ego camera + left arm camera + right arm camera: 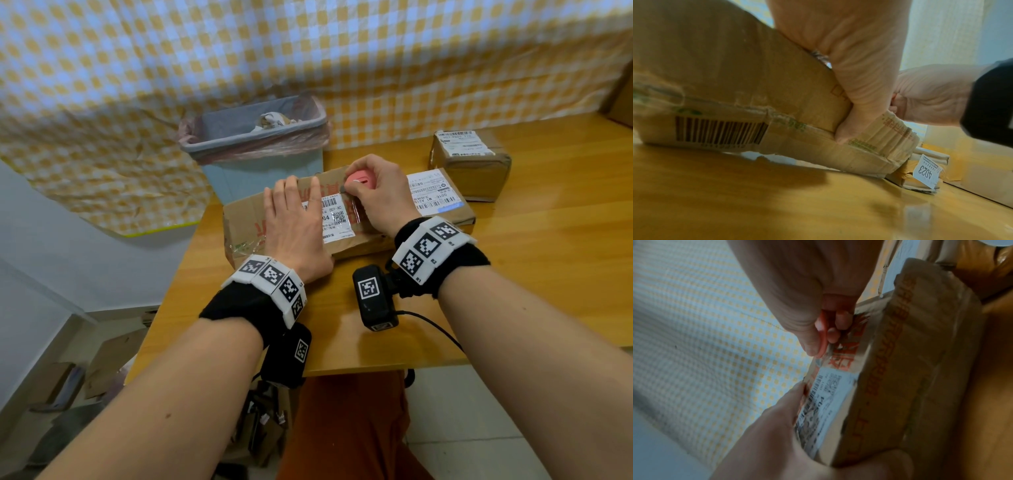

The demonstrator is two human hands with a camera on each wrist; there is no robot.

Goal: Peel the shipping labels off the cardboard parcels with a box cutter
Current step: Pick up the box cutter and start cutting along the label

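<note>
The left hand (849, 68) presses on the top of the cardboard parcel (731, 84), thumb down its side. The parcel lies on the wooden table (777, 203). The right hand (931, 95) is behind.

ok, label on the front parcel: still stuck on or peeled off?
Still on. The label lies flat on the front parcel, left hand pressing beside it, box cutter at its top corner.

Wooden table (513, 291) had three cardboard parcels on it: a flat box (246, 219) up front, another flat one (442, 198) behind, and a small taped box (471, 162) further back.
</note>
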